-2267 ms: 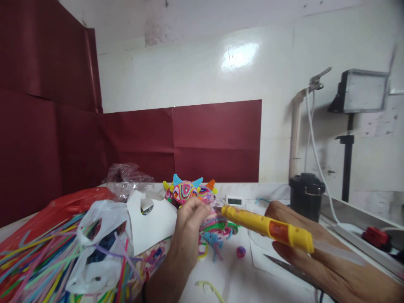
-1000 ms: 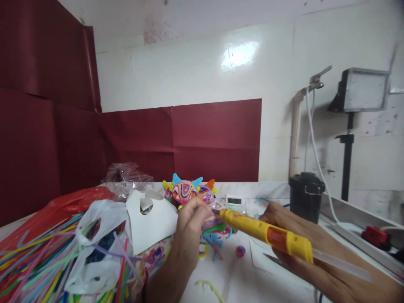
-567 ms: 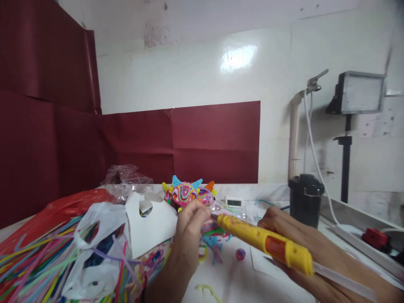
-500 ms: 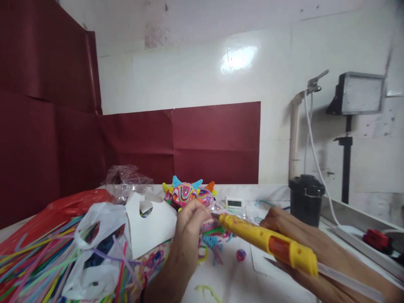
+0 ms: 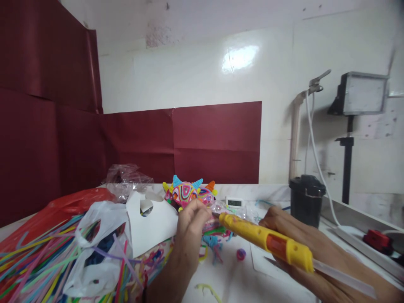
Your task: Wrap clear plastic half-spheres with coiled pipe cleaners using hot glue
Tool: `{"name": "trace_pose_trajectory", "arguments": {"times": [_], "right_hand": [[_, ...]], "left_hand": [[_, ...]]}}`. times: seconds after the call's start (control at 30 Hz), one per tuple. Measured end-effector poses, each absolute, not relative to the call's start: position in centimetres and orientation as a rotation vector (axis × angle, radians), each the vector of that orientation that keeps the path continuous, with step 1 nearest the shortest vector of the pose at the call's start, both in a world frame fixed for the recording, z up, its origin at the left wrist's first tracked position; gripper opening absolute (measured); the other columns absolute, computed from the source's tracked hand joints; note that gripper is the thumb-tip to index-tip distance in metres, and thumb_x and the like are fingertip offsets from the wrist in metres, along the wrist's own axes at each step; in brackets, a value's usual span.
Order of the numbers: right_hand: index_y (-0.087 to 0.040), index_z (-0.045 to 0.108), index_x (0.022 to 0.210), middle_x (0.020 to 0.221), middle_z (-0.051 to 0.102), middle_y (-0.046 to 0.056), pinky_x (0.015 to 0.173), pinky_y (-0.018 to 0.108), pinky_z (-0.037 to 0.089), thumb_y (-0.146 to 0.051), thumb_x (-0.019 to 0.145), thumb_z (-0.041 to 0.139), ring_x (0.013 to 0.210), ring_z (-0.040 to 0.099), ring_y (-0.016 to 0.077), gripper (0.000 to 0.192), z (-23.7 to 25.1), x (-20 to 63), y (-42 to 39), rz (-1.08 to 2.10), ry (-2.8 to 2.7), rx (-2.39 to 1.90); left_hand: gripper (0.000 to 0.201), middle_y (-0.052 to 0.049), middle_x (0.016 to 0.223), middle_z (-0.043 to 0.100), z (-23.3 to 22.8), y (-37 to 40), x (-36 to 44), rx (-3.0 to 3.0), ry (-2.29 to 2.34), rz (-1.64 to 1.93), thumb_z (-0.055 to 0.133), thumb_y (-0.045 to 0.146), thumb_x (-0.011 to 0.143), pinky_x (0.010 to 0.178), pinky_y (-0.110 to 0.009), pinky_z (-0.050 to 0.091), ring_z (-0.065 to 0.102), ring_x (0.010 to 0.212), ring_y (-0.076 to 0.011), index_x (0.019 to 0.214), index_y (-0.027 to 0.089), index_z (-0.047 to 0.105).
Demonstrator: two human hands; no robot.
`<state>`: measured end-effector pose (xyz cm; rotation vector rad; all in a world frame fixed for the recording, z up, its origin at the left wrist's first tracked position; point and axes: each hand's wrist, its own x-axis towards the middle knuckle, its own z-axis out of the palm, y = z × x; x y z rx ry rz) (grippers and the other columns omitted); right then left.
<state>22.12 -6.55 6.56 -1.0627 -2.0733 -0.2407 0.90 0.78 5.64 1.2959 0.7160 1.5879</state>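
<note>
The right hand [image 5: 304, 233] grips the glue gun [image 5: 263, 234], nozzle [image 5: 216, 214] leftward. The left hand [image 5: 189, 227] is pinched just beside it — on what, I can't tell.

Two hands are showing, one left hand [image 5: 191, 229] and one right hand [image 5: 311, 240]. One glue gun [image 5: 257, 235] is carrying one glue stick [image 5: 342, 277]. Two blue horns [image 5: 176, 182] and one orange horn [image 5: 210, 185] are sticking up. One red bag [image 5: 63, 206], one white bag [image 5: 91, 273], one display [image 5: 234, 203], one black tub [image 5: 306, 202], one lamp [image 5: 364, 93] and one red plug [image 5: 377, 240] are appearing. The strips [image 5: 41, 252] are overlapping too thickly to count.
</note>
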Motion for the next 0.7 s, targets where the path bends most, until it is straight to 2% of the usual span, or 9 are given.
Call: {"name": "trace_pose_trajectory", "arguments": {"times": [0.13, 0.27, 0.33, 0.5, 0.7], "right_hand": [[-0.035, 0.059, 0.112, 0.103, 0.069, 0.005, 0.077, 0.039, 0.061, -0.049, 0.089, 0.044, 0.097, 0.069, 0.0291, 0.032, 6.4, 22.2, -6.2, -0.265, -2.22, -1.077], [-0.035, 0.058, 0.118, 0.111, 0.069, 0.004, 0.082, 0.037, 0.06, -0.049, 0.089, 0.045, 0.104, 0.067, 0.0288, 0.036, 6.2, 22.3, -6.2, -0.327, -2.189, -1.087], [-0.034, 0.06, 0.114, 0.11, 0.069, 0.003, 0.079, 0.034, 0.061, -0.048, 0.089, 0.046, 0.1, 0.068, 0.0273, 0.033, 6.4, 22.2, -6.4, -0.307, -2.161, -1.092], [-0.029, 0.064, 0.093, 0.088, 0.068, 0.001, 0.065, 0.028, 0.06, -0.045, 0.089, 0.048, 0.077, 0.069, 0.0215, 0.023, 7.2, 21.9, -6.8, -0.18, -2.128, -1.079], [-0.031, 0.062, 0.077, 0.079, 0.067, 0.001, 0.055, 0.031, 0.06, -0.051, 0.089, 0.044, 0.068, 0.067, 0.0229, 0.03, 8.1, 21.5, -7.1, -0.175, -2.076, -1.002]], "left_hand": [[0.018, 0.004, 0.055, 0.042, 5.5, 0.8, 0.9, 1.289, 0.706, 1.609, 0.06, 0.029, 0.066, 0.057, -0.024, 0.029, 0.038, 0.059, -0.0123, 0.056, 0.019, 0.048], [0.018, 0.006, 0.052, 0.037, 5.7, 0.7, 0.7, 1.307, 0.714, 1.588, 0.06, 0.028, 0.067, 0.054, -0.024, 0.026, 0.033, 0.054, -0.011, 0.056, 0.019, 0.048], [0.018, 0.006, 0.051, 0.036, 5.8, 0.6, 0.6, 1.315, 0.721, 1.576, 0.059, 0.028, 0.068, 0.053, -0.024, 0.026, 0.031, 0.053, -0.0106, 0.057, 0.019, 0.047], [0.018, 0.005, 0.054, 0.037, 5.9, 0.5, 0.3, 1.299, 0.709, 1.577, 0.059, 0.028, 0.069, 0.053, -0.024, 0.028, 0.032, 0.054, -0.0105, 0.058, 0.019, 0.047], [0.019, 0.005, 0.055, 0.039, 6.1, 0.5, 0.2, 1.292, 0.689, 1.57, 0.06, 0.028, 0.068, 0.053, -0.024, 0.029, 0.033, 0.055, -0.0104, 0.058, 0.019, 0.047]]}}
